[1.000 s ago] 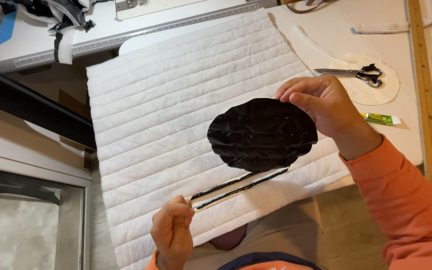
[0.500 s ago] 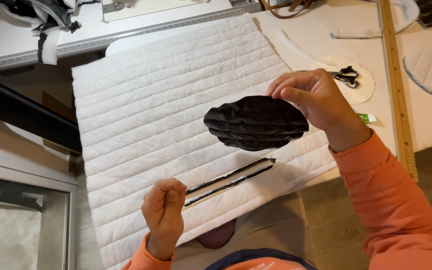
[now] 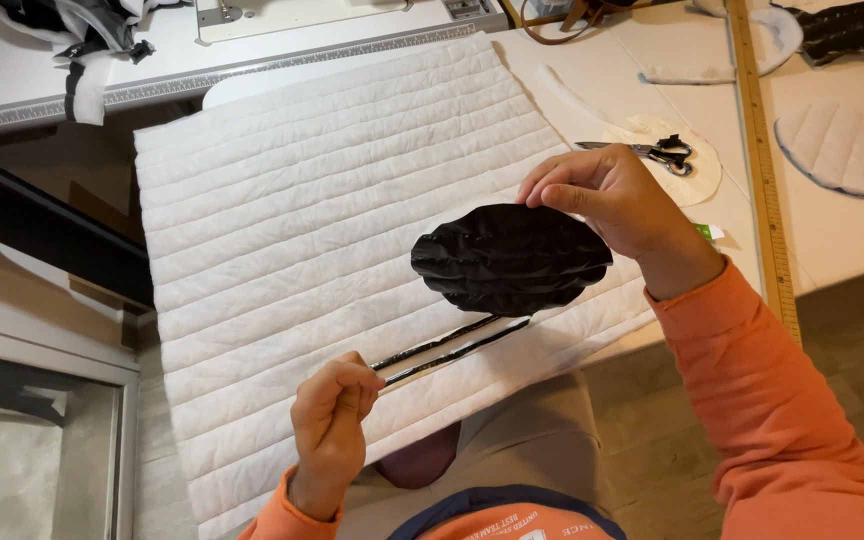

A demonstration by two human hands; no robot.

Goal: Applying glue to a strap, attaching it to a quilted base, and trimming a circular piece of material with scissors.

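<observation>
We pinch the top edge of the black oval fabric piece (image 3: 510, 258) with our right hand (image 3: 607, 195) while our left hand (image 3: 330, 420) grips the black strip ends (image 3: 449, 345) (held above the white quilted panel (image 3: 302, 220)), so a loose pinch may let it slip

A sewing machine (image 3: 292, 15) sits at twelve o'clock on a white table (image 3: 592, 70), its ruled front edge running toward ten. Dark and white cloth (image 3: 92, 30) is heaped at eleven. Scissors (image 3: 652, 152) lie at one o'clock on a round cream patch (image 3: 697, 180). A long wooden ruler (image 3: 760, 170) runs from one toward three. Beyond it, at two o'clock, lies a quilted white oval (image 3: 842, 150). Wood floor (image 3: 852, 330) shows at four.
</observation>
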